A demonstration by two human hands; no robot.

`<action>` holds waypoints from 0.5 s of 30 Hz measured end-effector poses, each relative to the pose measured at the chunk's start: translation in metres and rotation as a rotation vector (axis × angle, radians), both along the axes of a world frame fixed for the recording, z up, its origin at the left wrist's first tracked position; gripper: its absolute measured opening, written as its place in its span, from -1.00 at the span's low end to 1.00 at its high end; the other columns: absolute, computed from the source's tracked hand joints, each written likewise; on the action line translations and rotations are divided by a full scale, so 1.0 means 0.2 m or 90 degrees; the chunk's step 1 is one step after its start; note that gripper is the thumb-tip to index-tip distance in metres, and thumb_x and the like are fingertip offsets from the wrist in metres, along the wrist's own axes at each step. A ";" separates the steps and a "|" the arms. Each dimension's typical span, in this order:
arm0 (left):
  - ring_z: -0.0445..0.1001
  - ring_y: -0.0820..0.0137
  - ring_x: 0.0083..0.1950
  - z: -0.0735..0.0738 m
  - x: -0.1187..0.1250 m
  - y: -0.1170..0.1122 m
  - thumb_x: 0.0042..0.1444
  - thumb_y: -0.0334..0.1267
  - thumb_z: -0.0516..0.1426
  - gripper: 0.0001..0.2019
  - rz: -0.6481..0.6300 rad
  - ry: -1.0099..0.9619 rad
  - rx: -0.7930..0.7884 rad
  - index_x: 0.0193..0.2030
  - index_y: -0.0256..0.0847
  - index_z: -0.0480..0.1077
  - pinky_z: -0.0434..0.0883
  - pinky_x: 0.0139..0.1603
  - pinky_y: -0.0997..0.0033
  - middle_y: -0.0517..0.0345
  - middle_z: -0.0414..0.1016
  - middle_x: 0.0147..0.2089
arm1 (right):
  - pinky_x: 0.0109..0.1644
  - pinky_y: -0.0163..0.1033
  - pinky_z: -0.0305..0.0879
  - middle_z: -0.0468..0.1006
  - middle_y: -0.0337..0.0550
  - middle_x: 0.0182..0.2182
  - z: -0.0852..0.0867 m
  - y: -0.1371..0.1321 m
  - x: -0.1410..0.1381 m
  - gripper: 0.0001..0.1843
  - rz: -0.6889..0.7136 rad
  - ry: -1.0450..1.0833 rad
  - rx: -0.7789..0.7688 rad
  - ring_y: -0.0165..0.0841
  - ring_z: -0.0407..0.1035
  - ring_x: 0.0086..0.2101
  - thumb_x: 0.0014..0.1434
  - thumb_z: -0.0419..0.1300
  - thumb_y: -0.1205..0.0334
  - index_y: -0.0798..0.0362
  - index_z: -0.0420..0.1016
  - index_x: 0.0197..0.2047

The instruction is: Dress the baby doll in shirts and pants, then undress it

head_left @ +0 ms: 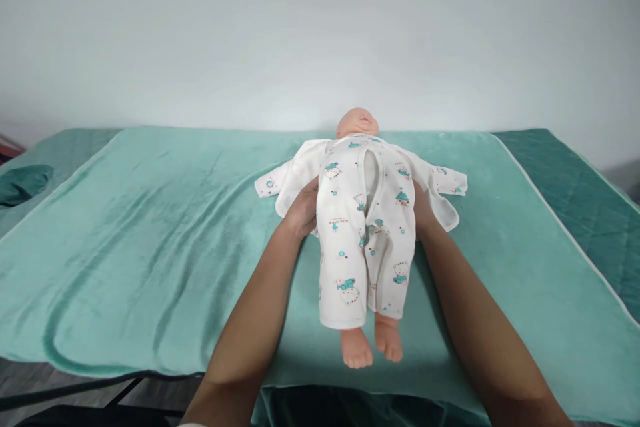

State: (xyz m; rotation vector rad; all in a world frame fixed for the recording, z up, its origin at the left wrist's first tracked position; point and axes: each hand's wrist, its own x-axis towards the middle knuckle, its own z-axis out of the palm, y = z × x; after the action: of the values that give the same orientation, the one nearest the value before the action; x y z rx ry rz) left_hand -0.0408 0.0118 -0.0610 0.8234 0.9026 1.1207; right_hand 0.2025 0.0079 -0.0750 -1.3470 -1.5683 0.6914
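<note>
A baby doll (357,123) lies on its back on the green blanket, its head toward the wall and its bare feet toward me. White trousers (343,240) with a teal bear print cover its legs and reach up over the torso, with an open slit at the crotch. A white top (300,170) spreads out on both sides, sleeves stretched outward. My left hand (304,210) is closed against the doll's left-of-view side at the hip. On the opposite side, my right hand (423,208) grips too, its fingers mostly hidden behind the trousers and doll.
The light green blanket (150,233) covers a bed and has folds on the left. Darker quilted bedding (560,193) shows at the right edge. A pale wall (320,33) stands right behind the bed. A dark bar (100,383) runs along the lower left.
</note>
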 end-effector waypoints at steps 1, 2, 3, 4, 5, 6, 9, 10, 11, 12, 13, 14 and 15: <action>0.63 0.07 -0.03 0.00 0.00 0.00 -0.19 -0.35 0.38 -0.62 0.005 -0.002 -0.007 -0.14 -0.25 0.60 0.57 0.05 0.12 0.03 0.69 -0.22 | 0.33 0.14 0.21 0.55 0.02 0.15 0.00 0.00 0.00 -0.54 -0.005 0.000 -0.009 0.01 0.37 0.18 0.12 0.23 -0.03 -0.02 0.54 0.04; 0.64 0.08 -0.04 -0.01 0.00 0.00 -0.18 -0.34 0.38 -0.63 0.008 -0.003 -0.013 -0.14 -0.24 0.60 0.58 0.05 0.13 0.04 0.69 -0.22 | 0.35 0.16 0.18 0.54 0.04 0.15 0.00 0.01 0.00 -0.52 -0.012 0.000 -0.019 0.01 0.36 0.19 0.12 0.23 -0.04 0.00 0.53 0.05; 0.64 0.09 -0.05 -0.01 0.00 0.01 -0.17 -0.33 0.38 -0.63 0.008 -0.003 -0.017 -0.13 -0.24 0.60 0.58 0.05 0.13 0.04 0.69 -0.22 | 0.36 0.18 0.16 0.54 0.06 0.15 0.00 0.01 0.01 -0.50 -0.018 -0.001 -0.028 0.02 0.36 0.20 0.11 0.24 -0.05 0.01 0.52 0.06; 0.64 0.09 -0.05 -0.01 0.00 0.01 -0.16 -0.32 0.38 -0.62 0.007 -0.001 -0.019 -0.12 -0.24 0.59 0.58 0.05 0.14 0.04 0.69 -0.21 | 0.37 0.19 0.15 0.54 0.07 0.15 0.01 0.01 0.01 -0.49 -0.021 0.001 -0.035 0.02 0.34 0.21 0.10 0.24 -0.05 0.02 0.52 0.07; 0.64 0.10 -0.05 -0.02 -0.01 0.01 -0.15 -0.31 0.38 -0.61 0.004 0.002 -0.018 -0.10 -0.24 0.59 0.58 0.05 0.14 0.03 0.69 -0.19 | 0.38 0.20 0.13 0.54 0.06 0.15 0.01 0.00 0.00 -0.49 -0.018 0.006 -0.039 0.02 0.33 0.22 0.10 0.24 -0.05 0.02 0.51 0.07; 0.64 0.10 -0.05 -0.02 -0.01 0.01 -0.14 -0.30 0.38 -0.60 -0.003 0.005 -0.016 -0.08 -0.23 0.58 0.58 0.05 0.14 0.03 0.69 -0.17 | 0.39 0.19 0.12 0.54 0.04 0.15 0.02 0.00 0.00 -0.49 -0.008 0.014 -0.040 0.01 0.31 0.24 0.10 0.25 -0.05 0.00 0.52 0.07; 0.63 0.09 -0.02 -0.04 -0.03 0.02 -0.15 -0.33 0.39 -0.52 -0.047 0.009 0.004 -0.01 -0.24 0.56 0.57 0.06 0.13 0.00 0.68 -0.10 | 0.39 0.16 0.14 0.53 -0.03 0.18 0.02 -0.01 0.00 -0.51 0.019 0.063 -0.032 -0.01 0.29 0.27 0.08 0.28 -0.02 -0.07 0.53 0.07; 0.63 0.08 -0.01 -0.04 -0.03 0.03 -0.16 -0.33 0.39 -0.50 -0.066 0.008 0.014 0.01 -0.24 0.55 0.56 0.06 0.12 -0.02 0.68 -0.09 | 0.38 0.16 0.15 0.53 -0.04 0.18 0.02 -0.01 0.01 -0.52 0.023 0.075 -0.027 -0.01 0.29 0.27 0.08 0.29 -0.01 -0.07 0.53 0.07; 0.62 0.07 0.00 -0.05 -0.04 0.03 -0.17 -0.34 0.39 -0.49 -0.086 0.007 0.023 0.02 -0.25 0.55 0.56 0.06 0.11 -0.04 0.68 -0.08 | 0.38 0.17 0.16 0.53 -0.05 0.18 0.02 -0.01 0.01 -0.52 0.023 0.083 -0.023 0.00 0.30 0.26 0.07 0.29 0.00 -0.07 0.54 0.06; 0.62 0.06 0.01 -0.05 -0.04 0.03 -0.17 -0.34 0.39 -0.47 -0.102 0.006 0.030 0.04 -0.25 0.54 0.55 0.07 0.10 -0.05 0.67 -0.07 | 0.38 0.17 0.17 0.54 -0.04 0.17 0.01 0.00 0.01 -0.53 0.021 0.085 -0.019 0.00 0.32 0.25 0.06 0.29 0.02 -0.07 0.55 0.05; 0.61 0.05 0.02 -0.05 -0.05 0.03 -0.17 -0.35 0.40 -0.46 -0.113 0.007 0.035 0.05 -0.26 0.53 0.55 0.07 0.09 -0.06 0.67 -0.06 | 0.37 0.17 0.17 0.55 -0.03 0.15 0.01 0.00 0.01 -0.55 0.019 0.085 -0.017 0.00 0.34 0.23 0.05 0.28 0.04 -0.06 0.56 0.03; 0.61 0.05 0.03 -0.04 -0.05 0.02 -0.17 -0.35 0.40 -0.45 -0.119 0.009 0.037 0.06 -0.26 0.53 0.55 0.07 0.09 -0.06 0.67 -0.06 | 0.36 0.17 0.19 0.57 -0.02 0.13 0.01 0.01 0.01 -0.57 0.018 0.082 -0.016 0.00 0.36 0.21 0.05 0.28 0.05 -0.04 0.57 0.00; 0.61 0.05 0.02 -0.04 -0.05 0.02 -0.18 -0.35 0.40 -0.44 -0.120 0.012 0.037 0.06 -0.25 0.53 0.55 0.06 0.08 -0.06 0.67 -0.06 | 0.33 0.17 0.22 0.58 0.00 0.11 0.00 0.01 0.01 -0.60 0.015 0.081 -0.014 0.01 0.38 0.18 0.05 0.27 0.05 -0.03 0.57 -0.03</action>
State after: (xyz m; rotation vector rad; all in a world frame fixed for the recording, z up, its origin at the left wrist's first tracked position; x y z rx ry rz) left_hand -0.0507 0.0160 -0.0685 0.9490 0.7935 0.9797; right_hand 0.2043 0.0099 -0.0745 -1.2774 -1.4809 0.7952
